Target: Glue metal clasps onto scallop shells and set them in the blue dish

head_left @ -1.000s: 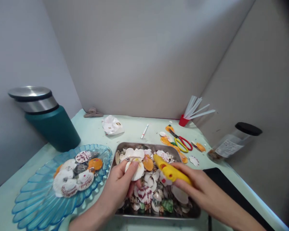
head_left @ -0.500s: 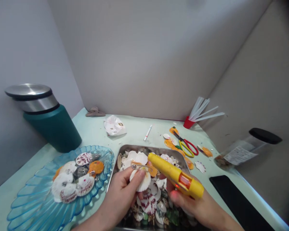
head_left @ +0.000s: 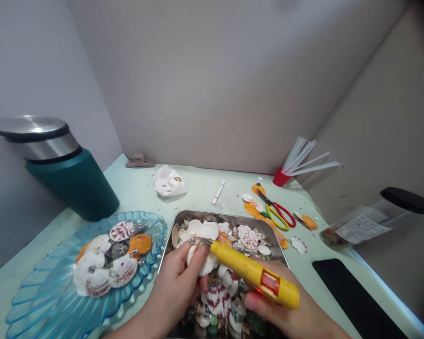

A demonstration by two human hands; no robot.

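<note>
Pinched in my left hand [head_left: 178,278] is a white scallop shell [head_left: 207,264], with a small metal clasp or pin at its top edge. My right hand [head_left: 279,301] is wrapped round a yellow hot glue gun [head_left: 254,273]; a small red light glows on its underside. The gun's nozzle is at the top of the held shell, by my left thumb; whether it touches cannot be made out. Below both hands lies a metal tray [head_left: 226,216] full of mixed shells, among them a purple-striped scallop [head_left: 219,301].
On the left are a blue glass dish [head_left: 38,296] with several shells and a teal bottle [head_left: 74,186]. Behind lie a crumpled packet [head_left: 168,182] and a small white stick [head_left: 218,192]. To the right are scissors [head_left: 279,216], a red cup [head_left: 281,177] of glue sticks, a jar [head_left: 363,230] and a black slab [head_left: 356,296].
The glue gun has moved left, bringing its nozzle to the top of the held shell. That shell has turned and shifted slightly left. The head view has shifted a little.
</note>
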